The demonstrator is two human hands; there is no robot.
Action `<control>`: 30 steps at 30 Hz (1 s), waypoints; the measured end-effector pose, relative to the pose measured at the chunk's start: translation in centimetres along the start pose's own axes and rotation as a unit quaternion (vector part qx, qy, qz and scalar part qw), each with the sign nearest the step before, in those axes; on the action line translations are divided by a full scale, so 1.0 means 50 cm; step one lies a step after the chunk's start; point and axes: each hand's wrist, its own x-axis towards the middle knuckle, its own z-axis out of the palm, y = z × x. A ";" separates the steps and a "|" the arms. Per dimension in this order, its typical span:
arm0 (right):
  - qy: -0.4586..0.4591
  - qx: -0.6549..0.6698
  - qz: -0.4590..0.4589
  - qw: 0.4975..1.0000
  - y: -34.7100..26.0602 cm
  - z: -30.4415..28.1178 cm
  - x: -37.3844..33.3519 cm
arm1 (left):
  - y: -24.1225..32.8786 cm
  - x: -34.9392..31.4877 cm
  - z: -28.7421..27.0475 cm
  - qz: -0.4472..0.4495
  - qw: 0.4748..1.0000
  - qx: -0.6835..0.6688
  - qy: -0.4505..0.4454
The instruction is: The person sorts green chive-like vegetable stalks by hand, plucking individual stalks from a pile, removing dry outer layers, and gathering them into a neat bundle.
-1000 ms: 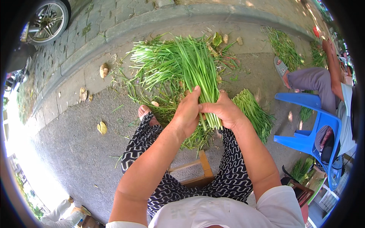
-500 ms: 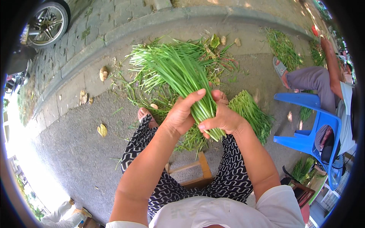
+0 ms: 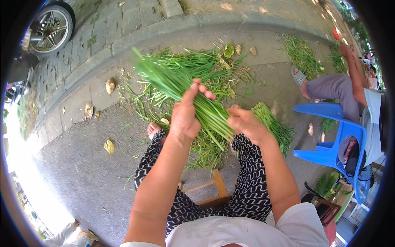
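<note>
Bundle (image 3: 207, 111), slim green stalks: left fingers (image 3: 209, 95) curled round; right fingers (image 3: 242, 120) at pale ends (image 3: 224, 132), hold unclear.

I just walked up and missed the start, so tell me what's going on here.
A person's left hand grips a bunch of long green stalks, while the right hand is at the bunch's lower ends. The leafy end points up and left, above a loose pile of greens on the ground. A separate bundle lies beyond the right hand. Farther right are a blue chair and another person.
</note>
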 end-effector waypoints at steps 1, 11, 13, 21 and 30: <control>0.057 0.083 -0.016 0.995 0.012 -0.004 0.005 | 0.009 0.004 -0.002 0.020 1.000 -0.024 0.001; 0.234 0.320 -0.088 0.914 0.017 0.083 0.048 | 0.021 -0.001 -0.002 0.069 0.996 -0.058 -0.018; 0.250 0.332 -0.117 0.902 0.027 0.069 0.052 | 0.025 0.001 -0.004 0.077 0.995 -0.063 -0.029; 0.281 0.329 -0.028 0.901 -0.003 0.088 0.038 | 0.000 -0.006 0.010 0.074 0.997 -0.034 -0.019; -0.013 -0.258 -0.063 0.964 -0.009 -0.003 0.030 | -0.038 -0.027 0.016 -0.018 0.988 0.150 0.010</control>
